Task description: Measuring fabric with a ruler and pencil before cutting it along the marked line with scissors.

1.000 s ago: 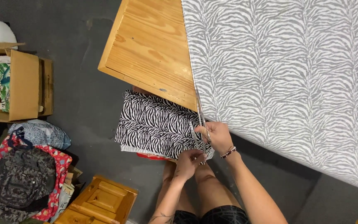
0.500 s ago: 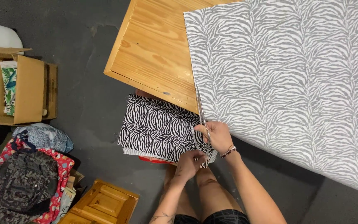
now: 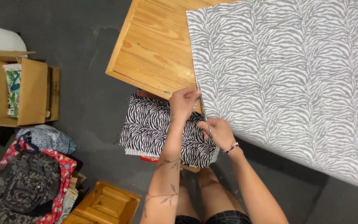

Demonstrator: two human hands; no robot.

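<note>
Left hand point(image 3: 183, 103) has moved up from beside the right hand point(image 3: 217, 132) to pinch the grey zebra-print fabric point(image 3: 286, 79) at the worktop point(image 3: 154, 49) near edge, while the right stays closed on scissors point(image 3: 204, 117), so cutting appears underway.

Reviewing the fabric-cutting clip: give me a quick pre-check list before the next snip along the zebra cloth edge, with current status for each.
1. Scissors in the right hand: ok, hand closed on the handles, blades pointing up the cloth edge.
2. Left hand holding the grey zebra cloth at its edge: ok, fingers pinch it just left of the blades.
3. Left fingers clear of the blades: cannot tell, they sit very close.
4. Cloth lying flat on the wooden table: ok, no visible wrinkles.
5. Blades open or closed: cannot tell, too small.
6. Black-and-white zebra stack below the table edge: ok, apart from the cut line.
</note>
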